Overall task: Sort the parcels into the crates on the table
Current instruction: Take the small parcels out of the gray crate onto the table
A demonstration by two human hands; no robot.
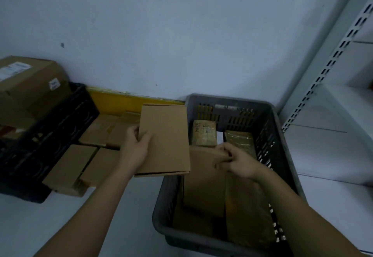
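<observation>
Two hands, two parcels

Left hand (135, 149) grips a flat cardboard parcel (165, 139) over the table (40, 226), at nine o'clock from the grey crate (282, 135). Right hand (238, 161) pinches another parcel (204, 184) inside that crate.

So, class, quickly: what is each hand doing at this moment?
Left hand: grips the flat cardboard parcel by its left edge.
Right hand: pinches the top edge of a brown parcel inside the grey crate.

Stockroom or parcel depot, bare wall (181, 34), slotted metal shelving (333, 58), cardboard parcels (68, 165), plastic crates (232, 103)
</observation>
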